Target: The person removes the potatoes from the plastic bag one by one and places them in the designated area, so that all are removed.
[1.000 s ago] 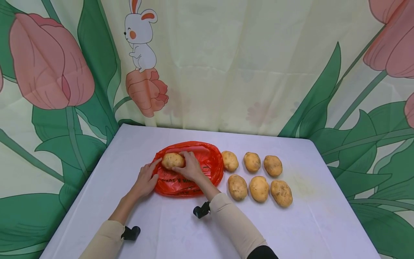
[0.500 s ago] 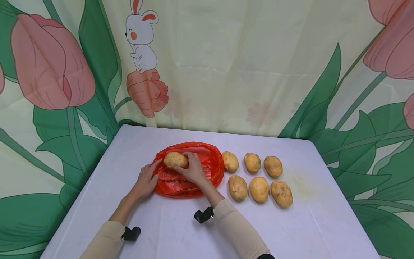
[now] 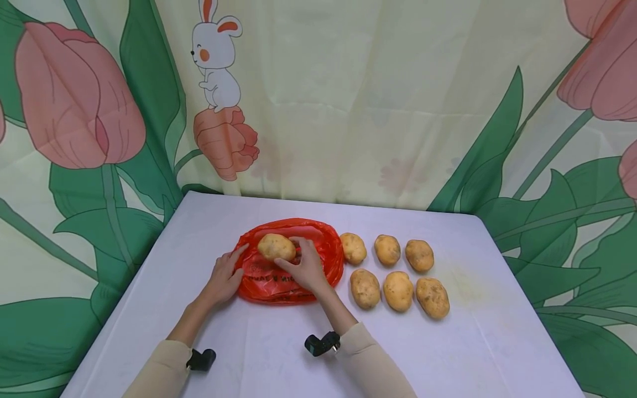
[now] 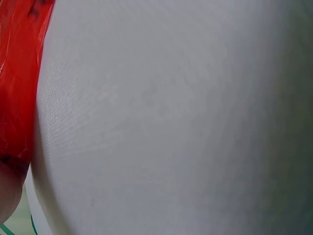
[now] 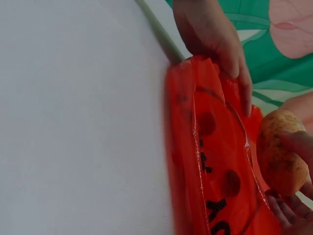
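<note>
My right hand (image 3: pixel 308 266) holds a yellow-brown potato (image 3: pixel 272 246) between thumb and fingers, over the mouth of a red plastic bag (image 3: pixel 330 260). In the right wrist view this potato (image 5: pixel 279 152) shows dark specks, with the thumb lying across it. My left hand (image 3: pixel 225 276) is at the bag's left rim, thumb and fingers holding the edge. From the right wrist view, that left hand (image 5: pixel 217 36) reaches down over the bag's end. Only a strip of the bag (image 4: pixel 17 83) and a bit of a finger appear in the left wrist view.
Right of the bag lie several potatoes in two rows, among them a back-row potato (image 3: pixel 387 250) and a front-row potato (image 3: pixel 398 291). The nearest one (image 3: pixel 354 248) sits against the bag's side. A white cloth (image 3: pixel 269 354) covers the table; a printed curtain (image 3: pixel 323 121) hangs behind.
My right hand has shifted a little to the right with the potato, which has moved from the bag's left rim toward its middle. My left hand has stayed put.
</note>
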### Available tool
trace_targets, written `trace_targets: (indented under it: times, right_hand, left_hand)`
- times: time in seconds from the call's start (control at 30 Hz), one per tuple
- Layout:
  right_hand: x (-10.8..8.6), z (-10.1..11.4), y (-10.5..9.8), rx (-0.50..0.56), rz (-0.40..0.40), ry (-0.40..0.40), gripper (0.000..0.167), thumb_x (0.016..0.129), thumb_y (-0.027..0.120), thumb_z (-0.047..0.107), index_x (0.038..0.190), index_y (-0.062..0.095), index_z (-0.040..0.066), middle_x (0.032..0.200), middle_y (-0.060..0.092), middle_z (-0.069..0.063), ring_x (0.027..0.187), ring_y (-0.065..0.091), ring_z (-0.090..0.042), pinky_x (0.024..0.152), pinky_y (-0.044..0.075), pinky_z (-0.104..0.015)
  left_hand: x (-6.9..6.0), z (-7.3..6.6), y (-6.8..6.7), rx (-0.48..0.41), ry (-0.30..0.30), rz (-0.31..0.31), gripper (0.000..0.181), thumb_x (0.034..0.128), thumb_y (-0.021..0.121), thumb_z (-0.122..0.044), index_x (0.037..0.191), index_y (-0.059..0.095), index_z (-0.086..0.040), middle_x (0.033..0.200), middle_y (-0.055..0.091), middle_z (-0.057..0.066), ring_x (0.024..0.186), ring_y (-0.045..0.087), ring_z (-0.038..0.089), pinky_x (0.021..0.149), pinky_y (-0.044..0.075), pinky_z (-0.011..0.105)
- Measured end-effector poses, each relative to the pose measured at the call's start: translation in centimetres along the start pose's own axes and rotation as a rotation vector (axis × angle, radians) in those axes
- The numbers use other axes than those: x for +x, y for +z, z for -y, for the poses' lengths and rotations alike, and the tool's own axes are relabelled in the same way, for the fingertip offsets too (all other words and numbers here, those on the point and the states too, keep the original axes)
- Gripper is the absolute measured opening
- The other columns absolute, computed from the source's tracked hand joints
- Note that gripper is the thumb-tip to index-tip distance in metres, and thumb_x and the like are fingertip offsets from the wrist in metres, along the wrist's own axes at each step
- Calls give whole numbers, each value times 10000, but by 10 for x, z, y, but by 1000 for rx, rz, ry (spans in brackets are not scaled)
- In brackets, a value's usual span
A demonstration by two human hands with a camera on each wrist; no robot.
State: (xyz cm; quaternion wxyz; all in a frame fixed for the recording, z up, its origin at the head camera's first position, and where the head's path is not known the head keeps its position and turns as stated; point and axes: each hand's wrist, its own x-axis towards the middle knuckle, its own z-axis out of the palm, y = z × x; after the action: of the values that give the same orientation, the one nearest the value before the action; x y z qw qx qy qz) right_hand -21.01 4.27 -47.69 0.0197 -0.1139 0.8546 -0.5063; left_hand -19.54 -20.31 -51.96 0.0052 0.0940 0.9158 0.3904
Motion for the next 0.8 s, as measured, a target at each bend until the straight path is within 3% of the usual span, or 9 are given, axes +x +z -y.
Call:
trace_targets:
  times: [0.3, 0.53, 0.8]
  right_hand:
    - [-21, 5, -8, 63, -32, -16, 621, 900, 779, 333, 1413, 487, 140, 1300, 513, -68, 1137, 548, -223, 953, 534, -449]
    - [-38, 9, -13, 139, -64, -31, 621, 889, 795, 310, 1412, 499, 155, 1275, 515, -69, 1138, 579, -248, 958, 544, -463]
    - [-55, 12, -19, 183, -66, -41, 631, 875, 809, 322, 1415, 513, 184, 1284, 510, -53, 1153, 576, -295, 957, 543, -501]
  left_hand:
    - [-1, 1, 0, 3, 13, -10, 627, 979, 447, -72, 1593, 332, -121, 1474, 408, 274, 1302, 361, 423, 1050, 379, 655]
    - [-2, 0, 0, -8, -15, 4, 635, 982, 458, -82, 1599, 318, -127, 1486, 387, 275, 1325, 344, 430, 1046, 394, 666]
    - [-1, 2, -1, 4, 2, 9, 632, 982, 443, -79, 1599, 316, -127, 1475, 390, 280, 1300, 357, 433, 1040, 385, 664]
